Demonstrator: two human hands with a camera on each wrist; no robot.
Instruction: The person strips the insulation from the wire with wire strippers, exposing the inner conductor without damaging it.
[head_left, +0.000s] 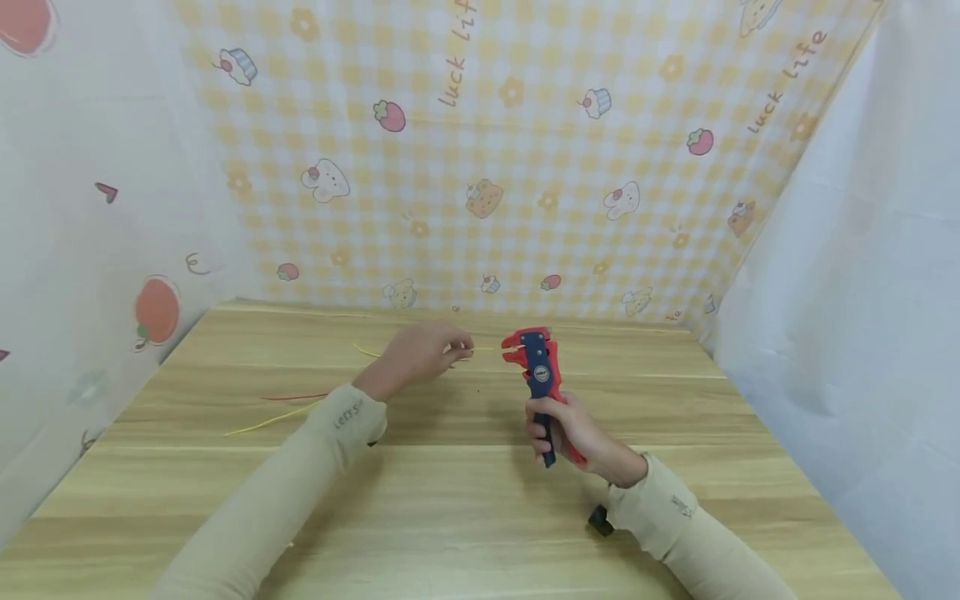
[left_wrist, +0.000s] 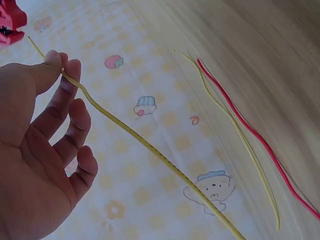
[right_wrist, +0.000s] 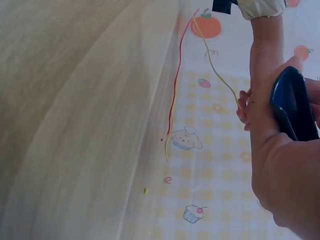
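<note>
My left hand (head_left: 422, 354) pinches a thin yellow wire (left_wrist: 135, 134) between thumb and forefinger, close to its end, with the other fingers loosely bent. The wire's tip looks dark and thin, as if bare. It stands just apart from the jaws of a red and dark blue wire stripper (head_left: 538, 367). Round the stripper's handles curl the fingers of my right hand (head_left: 573, 429), holding the tool upright above the table. In the right wrist view only a blue handle (right_wrist: 287, 100) of it shows; its head is out of sight there.
A red wire (left_wrist: 250, 130) and a second yellow wire (left_wrist: 235, 125) lie side by side on the wooden table (head_left: 450, 517), beyond the left forearm. Tiny red and yellow scraps (right_wrist: 145, 191) lie near them. A patterned cloth (head_left: 480, 150) hangs behind the table; white sheets flank it.
</note>
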